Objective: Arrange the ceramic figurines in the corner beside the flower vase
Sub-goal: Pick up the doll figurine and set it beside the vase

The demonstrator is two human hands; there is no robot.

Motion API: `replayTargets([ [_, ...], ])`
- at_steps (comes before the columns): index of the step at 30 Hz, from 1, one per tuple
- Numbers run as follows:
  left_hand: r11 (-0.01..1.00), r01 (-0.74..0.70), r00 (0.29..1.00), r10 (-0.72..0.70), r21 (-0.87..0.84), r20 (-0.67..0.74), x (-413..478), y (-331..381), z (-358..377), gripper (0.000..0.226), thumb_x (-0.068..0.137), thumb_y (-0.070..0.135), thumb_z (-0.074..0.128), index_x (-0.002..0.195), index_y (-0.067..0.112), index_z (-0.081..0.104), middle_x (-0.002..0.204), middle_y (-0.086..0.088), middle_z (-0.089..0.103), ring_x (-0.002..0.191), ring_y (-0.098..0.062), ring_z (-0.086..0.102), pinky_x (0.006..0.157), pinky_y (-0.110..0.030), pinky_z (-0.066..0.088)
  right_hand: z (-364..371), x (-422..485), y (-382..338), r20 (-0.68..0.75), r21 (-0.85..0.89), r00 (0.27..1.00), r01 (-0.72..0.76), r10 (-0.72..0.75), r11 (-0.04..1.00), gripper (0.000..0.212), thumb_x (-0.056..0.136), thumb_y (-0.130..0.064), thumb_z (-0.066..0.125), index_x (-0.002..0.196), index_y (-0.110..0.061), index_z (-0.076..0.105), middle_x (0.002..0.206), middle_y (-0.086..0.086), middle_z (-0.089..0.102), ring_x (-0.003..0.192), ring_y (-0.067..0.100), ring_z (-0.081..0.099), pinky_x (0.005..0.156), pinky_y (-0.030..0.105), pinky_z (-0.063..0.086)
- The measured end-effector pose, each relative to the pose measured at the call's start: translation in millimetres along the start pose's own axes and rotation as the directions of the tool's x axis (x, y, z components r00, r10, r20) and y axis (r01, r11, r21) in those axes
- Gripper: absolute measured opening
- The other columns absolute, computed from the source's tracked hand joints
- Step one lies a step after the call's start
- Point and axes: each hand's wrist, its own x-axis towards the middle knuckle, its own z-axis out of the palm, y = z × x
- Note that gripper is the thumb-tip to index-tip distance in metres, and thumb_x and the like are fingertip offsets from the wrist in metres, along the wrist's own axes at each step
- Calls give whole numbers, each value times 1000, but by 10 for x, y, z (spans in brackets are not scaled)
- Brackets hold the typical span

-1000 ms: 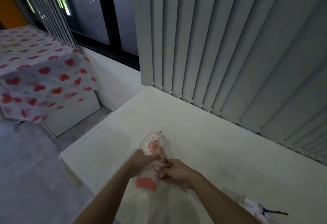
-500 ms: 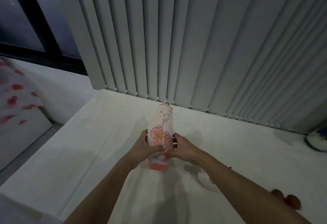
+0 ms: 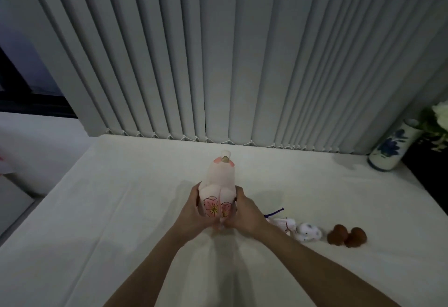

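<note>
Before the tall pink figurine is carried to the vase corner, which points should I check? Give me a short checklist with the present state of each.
1. Both hands grip the pink figurine: left hand, right hand: ok.
2. Figurine upright: ok.
3. Figurine lifted off the table: cannot tell.
4. Free spot beside the vase: ok.
5. Small white figurine and brown figurines sit low near the path: ok if carried above.
</note>
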Motion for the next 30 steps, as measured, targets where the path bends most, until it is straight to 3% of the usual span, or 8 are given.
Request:
replayTargets([
  [3, 999, -27, 999, 27, 23, -21, -38, -36, 28, 86, 53, -8, 84, 116, 32, 42, 112, 4, 58, 95, 8, 64, 66, -12, 55, 65, -13, 38, -41, -30, 999, -1, 0, 1000, 78, 66, -21, 79, 128, -11, 33, 116, 12, 64, 104, 30, 62, 71, 27, 47],
  [12, 999, -29, 998, 31, 43, -59, -129, -117, 53, 94, 49, 13, 88, 130, 20, 40, 118, 4, 58, 103, 2, 61, 71, -12, 54, 117, -4, 68, -17, -95, 1000, -8, 6, 995, 76, 66, -24, 77, 127, -14, 34, 117, 12, 64, 106, 32, 62, 80, 32, 50],
  [17, 999, -17, 997, 20, 43, -70, -89, -78, 41, 96, 46, 25, 89, 129, 24, 40, 119, 8, 58, 108, -3, 59, 74, -11, 53, 69, 64, 32, -10, -173, 999, 31, -33, 984, 75, 68, -26, 76, 127, -11, 33, 118, 14, 61, 105, 34, 60, 78, 34, 47],
  [21, 997, 10, 997, -5, 71, -73, -140, -99, 8, 85, 47, 31, 90, 118, 39, 45, 111, 17, 61, 104, 1, 60, 73, -11, 54, 106, 53, 20, 3, -203, 998, 66, -67, 977, 73, 71, -27, 74, 128, -10, 32, 122, 14, 56, 107, 34, 56, 76, 32, 42],
  [27, 997, 34, 993, -26, 72, -119, -143, -97, -2, 83, 45, 29, 90, 117, 36, 47, 112, 10, 62, 100, -2, 63, 69, -14, 56, 109, 92, 6, 25, -207, 997, 77, -74, 975, 74, 68, -27, 76, 126, -10, 34, 119, 14, 59, 105, 33, 57, 82, 38, 50],
  [30, 996, 15, 991, -3, 88, -134, -46, -30, 11, 79, 53, 8, 91, 114, 34, 49, 111, 4, 62, 99, -9, 64, 66, -14, 56, 3, 176, -4, 27, -189, 996, 91, -87, 978, 74, 67, -28, 77, 125, -11, 34, 116, 16, 60, 104, 34, 58, 81, 38, 51],
])
